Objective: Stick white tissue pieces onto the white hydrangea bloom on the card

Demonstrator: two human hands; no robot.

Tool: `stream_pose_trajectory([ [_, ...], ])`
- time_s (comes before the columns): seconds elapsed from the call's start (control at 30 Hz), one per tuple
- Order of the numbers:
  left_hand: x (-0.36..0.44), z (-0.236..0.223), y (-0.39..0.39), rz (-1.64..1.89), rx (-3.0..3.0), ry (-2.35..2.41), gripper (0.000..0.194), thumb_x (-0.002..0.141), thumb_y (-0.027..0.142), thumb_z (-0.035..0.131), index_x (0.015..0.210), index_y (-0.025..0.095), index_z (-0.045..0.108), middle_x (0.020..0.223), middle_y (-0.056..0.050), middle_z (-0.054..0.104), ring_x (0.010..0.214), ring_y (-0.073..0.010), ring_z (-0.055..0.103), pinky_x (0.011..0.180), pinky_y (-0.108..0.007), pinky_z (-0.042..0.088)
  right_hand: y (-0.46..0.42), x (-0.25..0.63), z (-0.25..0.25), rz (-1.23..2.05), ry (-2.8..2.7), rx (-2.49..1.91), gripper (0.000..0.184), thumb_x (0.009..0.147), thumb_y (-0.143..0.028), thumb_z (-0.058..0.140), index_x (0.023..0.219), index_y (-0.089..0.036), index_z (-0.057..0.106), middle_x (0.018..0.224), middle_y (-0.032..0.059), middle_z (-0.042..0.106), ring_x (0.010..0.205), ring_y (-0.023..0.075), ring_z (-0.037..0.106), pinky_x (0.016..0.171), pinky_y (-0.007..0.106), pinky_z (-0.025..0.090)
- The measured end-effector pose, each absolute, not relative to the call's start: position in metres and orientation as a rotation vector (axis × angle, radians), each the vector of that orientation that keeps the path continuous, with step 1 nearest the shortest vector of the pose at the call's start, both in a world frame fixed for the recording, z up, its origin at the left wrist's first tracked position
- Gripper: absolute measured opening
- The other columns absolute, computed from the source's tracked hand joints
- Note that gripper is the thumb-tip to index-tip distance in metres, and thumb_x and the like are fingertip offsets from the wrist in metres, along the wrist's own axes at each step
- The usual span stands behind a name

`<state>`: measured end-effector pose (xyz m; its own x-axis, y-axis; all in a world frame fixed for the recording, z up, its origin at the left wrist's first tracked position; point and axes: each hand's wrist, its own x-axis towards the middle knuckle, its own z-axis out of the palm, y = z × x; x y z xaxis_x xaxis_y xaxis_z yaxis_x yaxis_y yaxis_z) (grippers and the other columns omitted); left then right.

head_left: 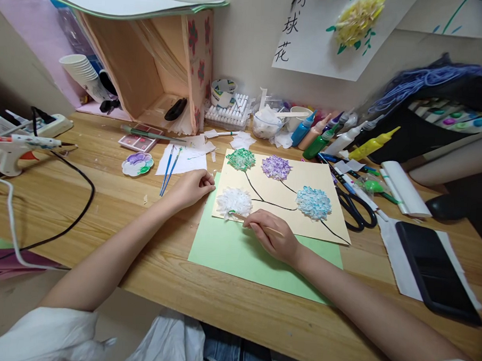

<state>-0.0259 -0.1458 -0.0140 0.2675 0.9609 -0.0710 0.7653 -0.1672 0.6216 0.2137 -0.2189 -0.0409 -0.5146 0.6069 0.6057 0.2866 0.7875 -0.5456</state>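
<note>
While my right hand (272, 235) is over the bottom edge of the card (233, 176), its fingers are closed around a thin stick (274, 231). The tip of the stick is at the white flower (235, 201), which sits at the card's bottom left corner and has a dab of green low down on it. Under the card, and poking out below it, is a green sheet (238, 249). My left hand (192, 189) is at the card's left side, with its fingers curled in. I can't tell if they pinch anything.

To the right of the card, a bit nearer me, a black phone (437, 269) lies partly on white paper (407, 267). Black scissors (363, 212) are just beside the card's right edge. On the card, the blue flower (314, 203) is at the right, the purple flower (276, 167) is near the top middle, and the green flower (241, 159) is at the top left. Black lines run by them.

Left of the card I see two blue brushes (170, 169), then a dish (138, 164) with purple and green paint, and a glue gun (16, 152) well apart. Behind the card are bottles (303, 129) in many colors. A pink box (200, 56) stands behind it to the left.
</note>
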Motion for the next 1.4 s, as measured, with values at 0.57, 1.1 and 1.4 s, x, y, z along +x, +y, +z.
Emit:
stream_pose_trajectory([
  [0.57, -0.026, -0.035, -0.141, 0.606, 1.987, 1.505, 0.02, 0.08, 0.036, 0.058, 0.079, 0.017, 0.067, 0.076, -0.002, 0.068, 0.07, -0.0163, 0.058, 0.062, -0.027, 0.04, -0.199, 0.193, -0.02, 0.528, -2.168, -0.904, 0.026, 0.095, -0.016, 0.032, 0.074, -0.021, 0.046, 0.072, 0.0022, 0.056, 0.064, 0.0128, 0.058, 0.062, 0.025, 0.045],
  [1.1, -0.02, -0.035, -0.144, 0.642, 1.958, 1.535, 0.017, 0.075, 0.033, 0.063, 0.084, 0.019, 0.068, 0.069, 0.001, 0.062, 0.063, -0.0133, 0.053, 0.056, -0.025, 0.036, -0.197, 0.198, -0.039, 0.313, -2.141, -0.509, 0.019, 0.086, -0.004, 0.04, 0.089, -0.02, 0.05, 0.066, 0.0025, 0.057, 0.058, 0.0143, 0.053, 0.054, 0.026, 0.046],
  [1.4, -0.02, -0.035, -0.141, 0.58, 2.021, 1.483, 0.024, 0.077, 0.03, 0.058, 0.096, 0.022, 0.071, 0.072, -0.001, 0.061, 0.064, -0.0136, 0.05, 0.057, -0.024, 0.036, -0.197, 0.193, -0.034, 0.385, -2.123, -0.709, 0.019, 0.091, -0.012, 0.037, 0.083, -0.022, 0.051, 0.069, 0.0024, 0.06, 0.062, 0.0155, 0.058, 0.059, 0.028, 0.047],
])
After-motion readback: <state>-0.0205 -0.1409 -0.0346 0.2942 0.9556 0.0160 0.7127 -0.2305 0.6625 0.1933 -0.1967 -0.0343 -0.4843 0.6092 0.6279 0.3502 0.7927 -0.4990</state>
